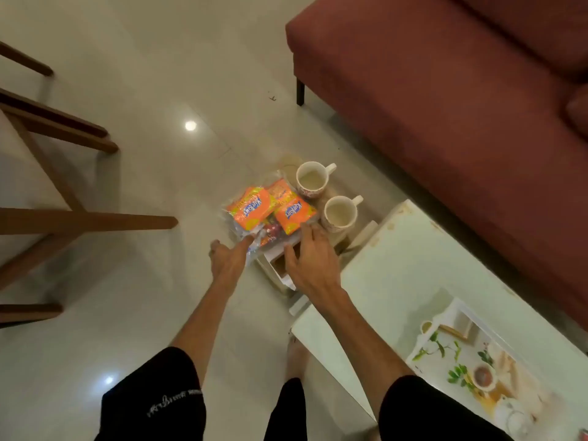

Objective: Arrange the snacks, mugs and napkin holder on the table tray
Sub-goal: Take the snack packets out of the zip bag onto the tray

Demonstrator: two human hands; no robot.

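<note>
Several orange snack packets [270, 210] lie in a heap on a low white stool [366, 233] beside the table. Two white mugs [312, 179] [341, 212] stand upright behind them, handles pointing right. A white napkin holder [278, 268] with a brown inside sits at the near end of the stool. My left hand [227, 256] touches the clear wrapper edge of the packets with its fingertips. My right hand [310, 259] rests over the napkin holder, fingers spread, reaching to the packets. The printed tray [471, 354] lies on the white table at lower right.
A white low table [413, 265] fills the right foreground. A maroon sofa [445, 90] stands behind it. Wooden chair legs [63, 218] cross the left side. The floor is glossy pale tile. My bare foot [296, 358] shows by the table edge.
</note>
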